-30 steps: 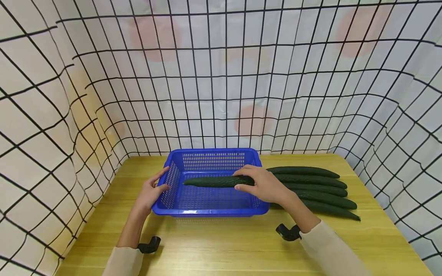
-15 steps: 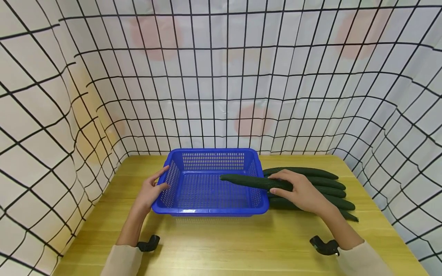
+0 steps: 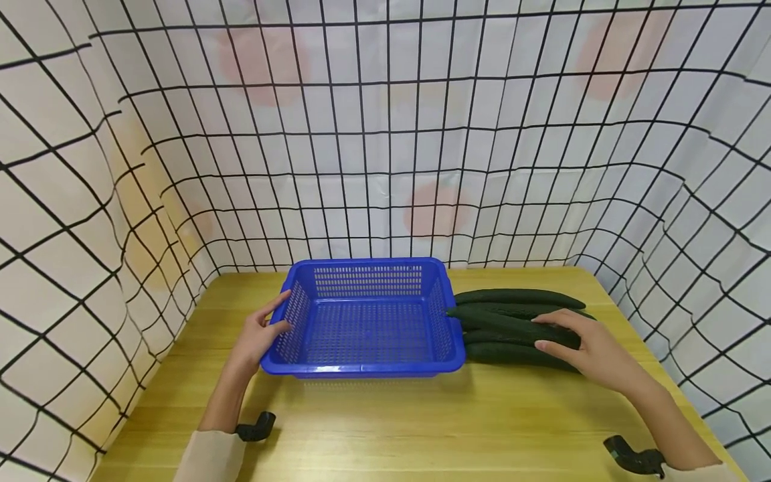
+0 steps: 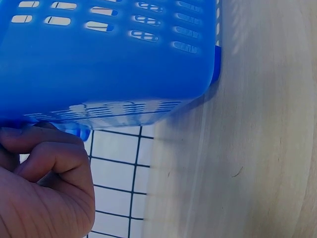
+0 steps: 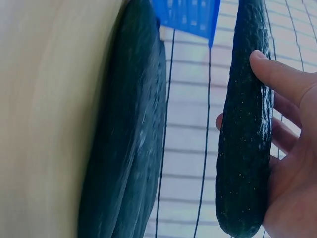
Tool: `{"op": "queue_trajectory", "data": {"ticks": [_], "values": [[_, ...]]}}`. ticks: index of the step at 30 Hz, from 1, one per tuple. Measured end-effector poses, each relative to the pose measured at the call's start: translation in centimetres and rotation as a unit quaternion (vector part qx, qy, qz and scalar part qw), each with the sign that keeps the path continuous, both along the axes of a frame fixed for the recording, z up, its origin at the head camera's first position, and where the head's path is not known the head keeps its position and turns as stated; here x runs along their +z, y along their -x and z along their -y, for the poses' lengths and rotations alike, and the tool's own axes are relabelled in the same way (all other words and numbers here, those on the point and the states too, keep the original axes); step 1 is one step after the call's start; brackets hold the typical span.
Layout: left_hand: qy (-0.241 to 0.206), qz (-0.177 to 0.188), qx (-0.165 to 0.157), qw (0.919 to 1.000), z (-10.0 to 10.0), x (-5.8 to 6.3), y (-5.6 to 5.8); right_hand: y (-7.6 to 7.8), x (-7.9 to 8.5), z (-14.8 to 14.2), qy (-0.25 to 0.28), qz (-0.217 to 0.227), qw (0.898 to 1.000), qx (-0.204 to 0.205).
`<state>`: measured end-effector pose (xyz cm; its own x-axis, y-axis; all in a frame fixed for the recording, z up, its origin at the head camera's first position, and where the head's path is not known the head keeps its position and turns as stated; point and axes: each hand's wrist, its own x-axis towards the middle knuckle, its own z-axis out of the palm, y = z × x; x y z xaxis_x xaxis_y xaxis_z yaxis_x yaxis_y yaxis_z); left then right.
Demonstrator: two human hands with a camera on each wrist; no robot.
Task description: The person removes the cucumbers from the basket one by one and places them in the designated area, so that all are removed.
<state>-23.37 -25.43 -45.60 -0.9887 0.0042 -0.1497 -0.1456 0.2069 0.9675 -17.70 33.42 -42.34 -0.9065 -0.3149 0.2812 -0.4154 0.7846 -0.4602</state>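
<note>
My right hand (image 3: 596, 348) holds a dark green cucumber (image 3: 500, 323) near one end, above several other cucumbers (image 3: 518, 296) that lie side by side right of the basket. In the right wrist view, thumb and fingers wrap round the held cucumber (image 5: 243, 134), which is apart from the cucumbers (image 5: 129, 129) on the table. My left hand (image 3: 255, 338) grips the left rim of a blue plastic basket (image 3: 361, 369). The left wrist view shows curled fingers of the left hand (image 4: 47, 188) at the basket's (image 4: 114, 69) rim. No cucumber lies in the basket.
A wooden table (image 3: 385, 428) carries everything. White sheeting with a black grid (image 3: 385, 147) rises behind it and at both sides. A black device (image 3: 635, 458) is worn on the right wrist and another (image 3: 255, 427) on the left.
My right hand has carried the cucumber rightward, from over the basket to above the other cucumbers. The left hand has stayed at the basket's left rim.
</note>
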Motion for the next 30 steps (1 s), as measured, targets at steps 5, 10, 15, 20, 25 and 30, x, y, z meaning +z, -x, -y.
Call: {"op": "queue_trajectory", "data": {"ticks": [5, 10, 15, 20, 25, 30], "values": [[0.002, 0.001, 0.006, 1.0000, 0.3, -0.1, 0.0, -0.8, -0.7, -1.9, -0.003, 0.013, 1.000, -0.017], [0.005, 0.000, 0.008, 1.0000, 0.3, -0.1, -0.2, -1.3, -1.6, -3.3, -0.013, 0.008, 1.000, -0.021], [0.005, -0.001, 0.010, 0.9999, 0.3, 0.0, -0.3, -1.5, -2.8, -3.7, -0.015, -0.021, 1.000, 0.006], [-0.001, 0.003, 0.013, 0.9999, 0.3, 0.0, -0.2, -1.5, -4.2, -3.5, -0.022, -0.027, 0.999, 0.026], [-0.009, 0.007, 0.014, 0.9998, 0.2, 0.1, -0.2, -1.6, -5.3, -3.0, -0.040, -0.019, 0.999, 0.020], [-0.020, 0.004, 0.005, 0.9998, 0.1, 0.0, 0.0, -1.8, -6.2, -2.7, -0.052, -0.022, 0.998, 0.015]]}}
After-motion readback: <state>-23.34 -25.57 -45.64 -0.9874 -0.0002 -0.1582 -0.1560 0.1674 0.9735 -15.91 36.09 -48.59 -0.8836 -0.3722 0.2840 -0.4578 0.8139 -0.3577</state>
